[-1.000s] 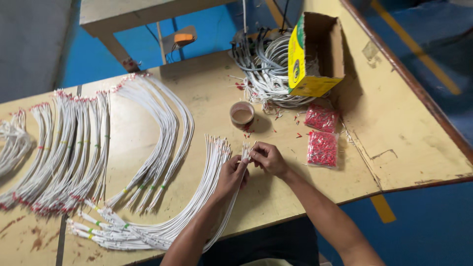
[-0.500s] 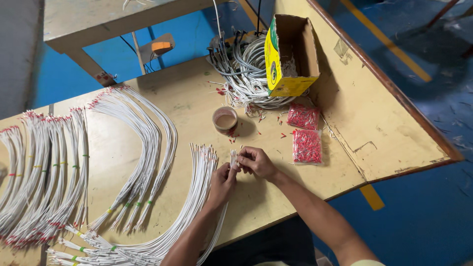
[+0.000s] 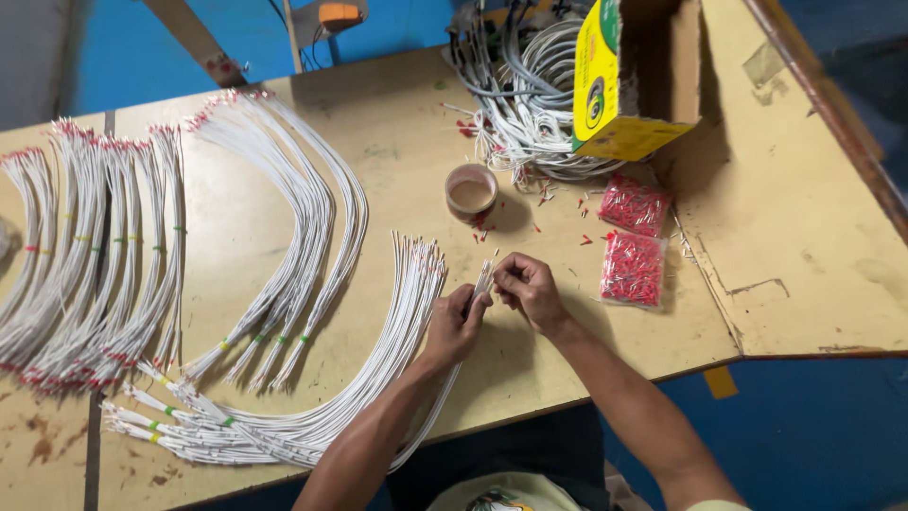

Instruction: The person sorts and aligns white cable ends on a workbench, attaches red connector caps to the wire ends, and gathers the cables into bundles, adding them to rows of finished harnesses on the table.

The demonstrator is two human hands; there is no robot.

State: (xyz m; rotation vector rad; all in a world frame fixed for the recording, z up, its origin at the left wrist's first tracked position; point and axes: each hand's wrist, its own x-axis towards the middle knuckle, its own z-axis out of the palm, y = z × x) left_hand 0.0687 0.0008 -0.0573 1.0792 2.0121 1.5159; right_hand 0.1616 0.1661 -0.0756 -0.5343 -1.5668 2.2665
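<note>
Now the left hand (image 3: 457, 325) and right hand (image 3: 530, 289) are pinching one white wire's (image 3: 483, 277) tip; capped bundles (image 3: 90, 255) are lying finished, bare wires (image 3: 392, 326) waiting.

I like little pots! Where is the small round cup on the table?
In the head view, the small round cup stands near the table's middle, just beyond the hands, with the coiled wires and the yellow box to its right.

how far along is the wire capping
Done: bundles of white wires with red tips lie at the left. In hand: the left hand holds a few wires while the right hand works at their ends. Left: the bare-ended fan of wires and the tangled coil.
</note>
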